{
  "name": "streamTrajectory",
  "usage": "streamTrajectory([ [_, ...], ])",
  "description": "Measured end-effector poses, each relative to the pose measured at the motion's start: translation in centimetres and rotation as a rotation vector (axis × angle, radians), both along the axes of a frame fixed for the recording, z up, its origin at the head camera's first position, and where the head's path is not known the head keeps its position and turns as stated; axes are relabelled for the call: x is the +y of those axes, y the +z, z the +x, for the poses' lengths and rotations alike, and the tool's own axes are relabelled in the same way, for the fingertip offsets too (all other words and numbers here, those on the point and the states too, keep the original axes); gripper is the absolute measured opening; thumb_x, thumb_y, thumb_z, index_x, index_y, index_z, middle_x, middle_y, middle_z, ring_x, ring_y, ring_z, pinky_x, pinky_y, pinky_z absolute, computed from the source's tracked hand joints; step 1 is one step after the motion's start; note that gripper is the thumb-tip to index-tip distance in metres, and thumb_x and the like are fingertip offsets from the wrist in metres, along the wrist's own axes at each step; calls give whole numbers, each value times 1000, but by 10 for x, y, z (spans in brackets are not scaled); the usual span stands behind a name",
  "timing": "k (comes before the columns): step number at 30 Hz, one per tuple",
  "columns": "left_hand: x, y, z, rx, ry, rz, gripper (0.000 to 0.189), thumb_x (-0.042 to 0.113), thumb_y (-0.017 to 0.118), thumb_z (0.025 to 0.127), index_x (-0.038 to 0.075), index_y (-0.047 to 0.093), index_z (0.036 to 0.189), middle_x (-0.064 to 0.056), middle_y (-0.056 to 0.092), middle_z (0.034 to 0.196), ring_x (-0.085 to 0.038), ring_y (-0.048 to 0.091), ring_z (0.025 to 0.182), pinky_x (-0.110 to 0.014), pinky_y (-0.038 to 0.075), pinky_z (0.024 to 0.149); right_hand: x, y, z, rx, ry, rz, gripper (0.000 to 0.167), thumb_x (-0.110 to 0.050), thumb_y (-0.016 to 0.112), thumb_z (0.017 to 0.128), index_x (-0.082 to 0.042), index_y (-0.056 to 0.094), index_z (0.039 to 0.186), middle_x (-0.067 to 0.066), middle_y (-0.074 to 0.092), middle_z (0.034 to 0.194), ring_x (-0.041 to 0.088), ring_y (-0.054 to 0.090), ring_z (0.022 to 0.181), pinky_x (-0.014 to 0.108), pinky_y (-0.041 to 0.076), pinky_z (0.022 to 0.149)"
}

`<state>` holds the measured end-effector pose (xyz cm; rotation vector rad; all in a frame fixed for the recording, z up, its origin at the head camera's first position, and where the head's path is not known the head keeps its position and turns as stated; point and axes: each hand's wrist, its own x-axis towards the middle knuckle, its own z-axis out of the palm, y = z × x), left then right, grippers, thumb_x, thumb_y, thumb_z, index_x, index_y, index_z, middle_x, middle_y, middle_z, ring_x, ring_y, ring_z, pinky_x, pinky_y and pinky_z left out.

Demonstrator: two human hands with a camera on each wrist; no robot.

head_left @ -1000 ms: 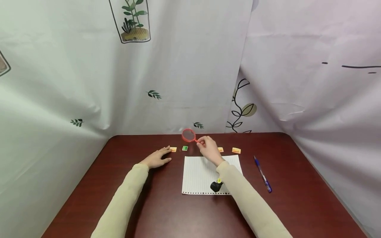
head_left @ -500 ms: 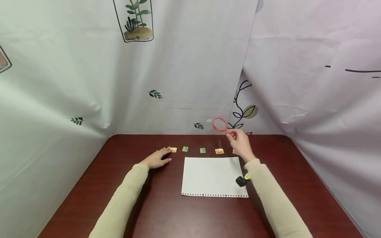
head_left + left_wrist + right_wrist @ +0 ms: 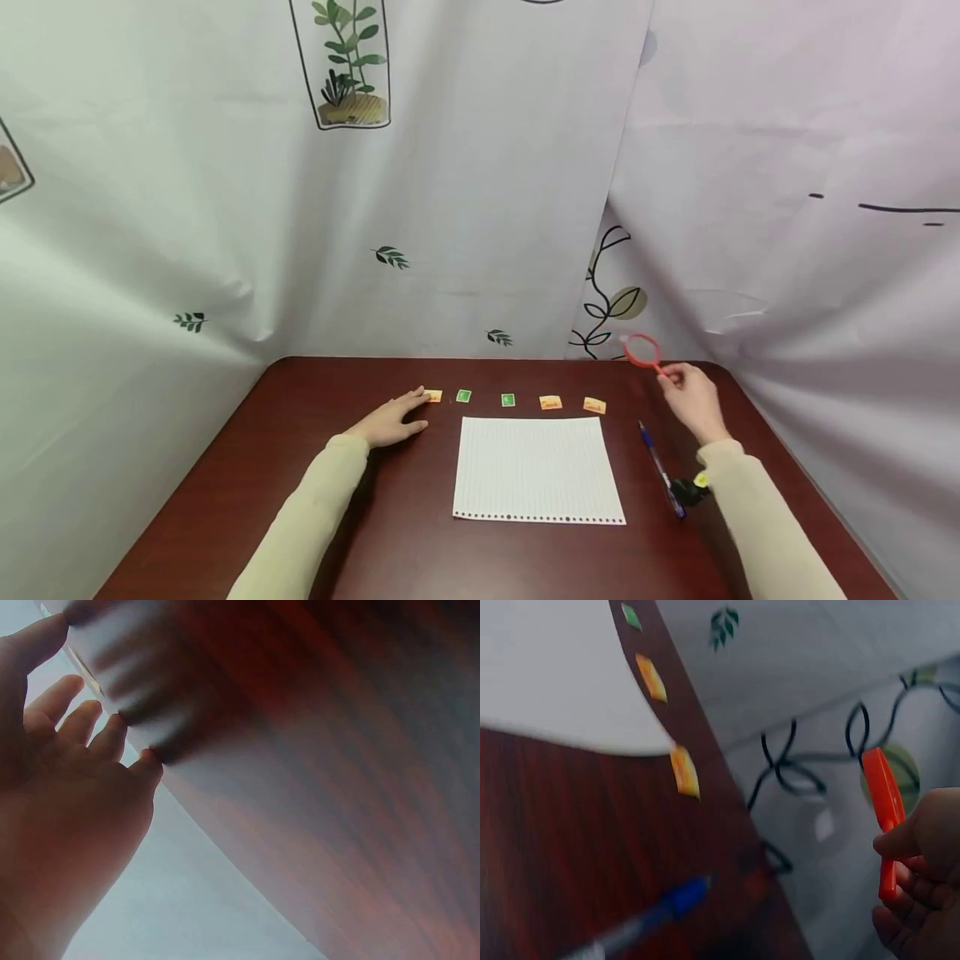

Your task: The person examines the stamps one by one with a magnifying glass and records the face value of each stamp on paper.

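My right hand (image 3: pixel 692 400) pinches the handle of a red magnifying glass (image 3: pixel 642 351) above the table's far right part. Seen edge-on in the right wrist view, the red magnifying glass (image 3: pixel 885 791) has its handle between thumb and curled fingers. My left hand (image 3: pixel 390 419) rests on the table with fingers spread, fingertips at an orange stamp-like piece (image 3: pixel 434 396). To its right, in a row, lie two small green pieces, the nearer one a green stamp-like piece (image 3: pixel 464 396), then two orange ones, the last an orange stamp-like piece (image 3: pixel 595 406).
A lined sheet of paper (image 3: pixel 537 471) with punched holes lies in the middle of the dark red table (image 3: pixel 420 558). Right of it is a blue pen (image 3: pixel 662 468), partly overlapped by the black wrist camera (image 3: pixel 686 492). A printed white curtain (image 3: pixel 480 183) hangs behind.
My right hand has carried the magnifying glass rightward, from above the row of pieces past the paper and pen. The left hand stays in place. The view has tilted slightly.
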<state>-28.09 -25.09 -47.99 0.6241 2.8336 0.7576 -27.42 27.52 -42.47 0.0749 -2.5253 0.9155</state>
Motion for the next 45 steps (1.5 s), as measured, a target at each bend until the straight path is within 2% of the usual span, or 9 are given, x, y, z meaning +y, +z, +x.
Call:
streamTrajectory([
  [6,1,5,-4,4,21,-34,64,29,60,102,2,38,155,-18,24,164,-39,24,149,-58,22,118,47,-18,13,-144,-68,29,26,-11,62,96,13,65,106,18,65,87,28,58,76,34,42,64],
  [10,6,3,-7,13,27,-11,65,30,61,101,5,37,156,-15,21,166,-39,24,149,-58,26,116,68,-29,19,-179,-101,54,26,-11,61,95,14,64,102,17,64,82,27,57,73,35,41,62],
  [18,9,-4,-2,-24,50,13,66,28,63,101,7,36,157,-13,19,167,-37,23,150,-57,26,116,81,-43,25,-304,-111,66,31,-13,57,95,16,62,102,18,63,83,34,59,77,37,42,63],
  [28,10,-1,-2,-36,63,6,67,30,62,101,8,34,158,-11,17,168,-35,22,151,-56,26,117,83,-41,24,-307,-108,65,29,-12,57,94,16,63,101,31,64,93,43,60,82,45,46,66],
  [33,11,3,-4,-41,67,12,67,32,62,101,9,34,158,-11,17,168,-36,22,151,-57,26,117,86,-43,21,-289,-94,83,31,-14,60,95,16,63,102,29,65,89,41,60,78,43,46,63],
  [36,10,5,-4,-47,69,-12,68,32,61,101,9,33,158,-12,15,168,-36,22,151,-57,26,116,83,-48,20,-249,-79,103,33,-15,63,96,18,62,104,26,64,85,37,58,74,42,45,62],
  [38,8,6,-4,-37,82,-21,67,31,61,101,9,34,158,-12,16,168,-36,23,151,-56,27,116,79,-50,19,-207,-61,111,37,-15,65,95,20,59,108,29,61,89,41,56,80,49,46,68],
  [41,6,6,-3,-32,99,-31,66,31,61,102,9,34,158,-13,16,167,-36,23,151,-56,27,116,70,-52,20,-151,-42,117,42,-14,68,95,20,54,115,37,54,104,53,47,96,62,40,80],
  [45,5,4,1,-39,97,-31,66,30,60,102,6,34,157,-16,17,167,-38,24,150,-57,28,115,58,-51,23,-105,-24,145,40,-10,68,94,15,52,121,41,44,117,59,37,106,69,34,84],
])
